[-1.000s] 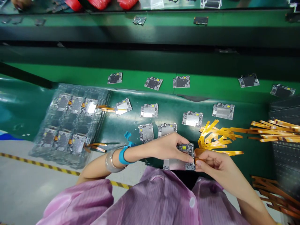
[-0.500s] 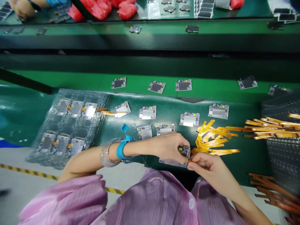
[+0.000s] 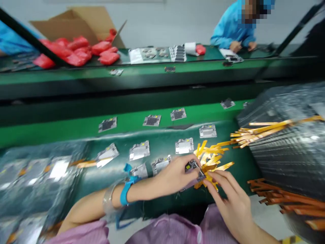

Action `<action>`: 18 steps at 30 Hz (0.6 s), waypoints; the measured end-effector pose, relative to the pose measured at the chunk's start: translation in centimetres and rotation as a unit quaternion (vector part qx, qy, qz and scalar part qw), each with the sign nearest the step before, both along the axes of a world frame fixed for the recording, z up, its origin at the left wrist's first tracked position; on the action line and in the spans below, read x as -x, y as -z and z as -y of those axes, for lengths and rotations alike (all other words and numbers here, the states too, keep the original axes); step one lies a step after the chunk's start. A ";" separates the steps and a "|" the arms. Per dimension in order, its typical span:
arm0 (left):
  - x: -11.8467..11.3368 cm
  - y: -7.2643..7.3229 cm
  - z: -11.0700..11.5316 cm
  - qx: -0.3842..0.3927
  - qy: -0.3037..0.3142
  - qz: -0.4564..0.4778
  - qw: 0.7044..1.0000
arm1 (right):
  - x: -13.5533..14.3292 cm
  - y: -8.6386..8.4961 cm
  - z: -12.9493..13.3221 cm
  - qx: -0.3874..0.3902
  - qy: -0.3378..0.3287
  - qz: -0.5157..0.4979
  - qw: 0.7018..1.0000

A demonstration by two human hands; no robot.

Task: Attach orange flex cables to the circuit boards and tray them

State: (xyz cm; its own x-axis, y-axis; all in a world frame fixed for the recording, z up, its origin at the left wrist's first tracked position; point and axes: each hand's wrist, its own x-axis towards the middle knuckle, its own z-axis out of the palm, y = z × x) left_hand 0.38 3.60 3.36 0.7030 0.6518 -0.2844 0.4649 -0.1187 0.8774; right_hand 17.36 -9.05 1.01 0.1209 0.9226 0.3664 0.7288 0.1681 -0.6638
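My left hand, with a blue strap on its wrist, grips a small circuit board between thumb and fingers. The board is tilted, and my hand covers part of it. At the board's right edge, my right hand is closed, with thumb and forefinger around an orange flat flex cable. Where the cable meets the board is too small to make out. Just behind my fingertips lies a loose pile of orange flex cables on the green bench mat.
Several silver-shielded boards lie on the mat, with darker boards on the green strip behind. Clear plastic trays hold boards at left. At right rises a tall tray stack with flex cables on it. A co-worker sits across.
The view has tilted up and shifted, bringing the co-worker and cardboard box into sight. My left hand still holds the board, now more tilted; my right fingers remain at its edge.
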 end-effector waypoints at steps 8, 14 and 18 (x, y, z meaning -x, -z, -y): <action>-4.3 -1.6 3.2 -0.328 0.134 0.152 0.923 | -2.6 -5.6 1.4 0.089 -0.036 0.046 0.994; -4.9 -1.3 -2.4 -0.301 0.065 0.119 0.944 | -10.4 -11.3 5.7 0.242 0.132 -0.217 0.936; -2.7 0.9 -10.0 -0.242 -0.081 -0.012 0.967 | -18.9 -13.2 9.5 0.108 0.402 -0.360 0.835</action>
